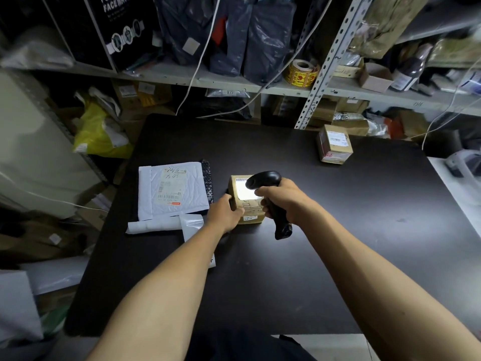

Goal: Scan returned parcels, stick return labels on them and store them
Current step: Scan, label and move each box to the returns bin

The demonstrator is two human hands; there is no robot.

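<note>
From the head view the scanning step looks under way: the right hand (282,201) has its grip curled round a smooth black scanner (270,201), lighting the label of a small cardboard box (247,204) on the dark matte surface (338,243). The left hand (225,213) clasps the box's side. Next likely needs a return label; a padded white mailer (170,190) lies just beside.

Colours on and around your dark table (338,256)

You have a black scanner (270,201) throwing white light on a tan cardboard box (248,204). To its left lies a white bubble mailer (171,190) with a pale printed label. Far right sits a second tan box (334,144) with red marks. On the far shelf: a yellow-and-red label roll (302,72) and grey plastic bags (260,40).
</note>
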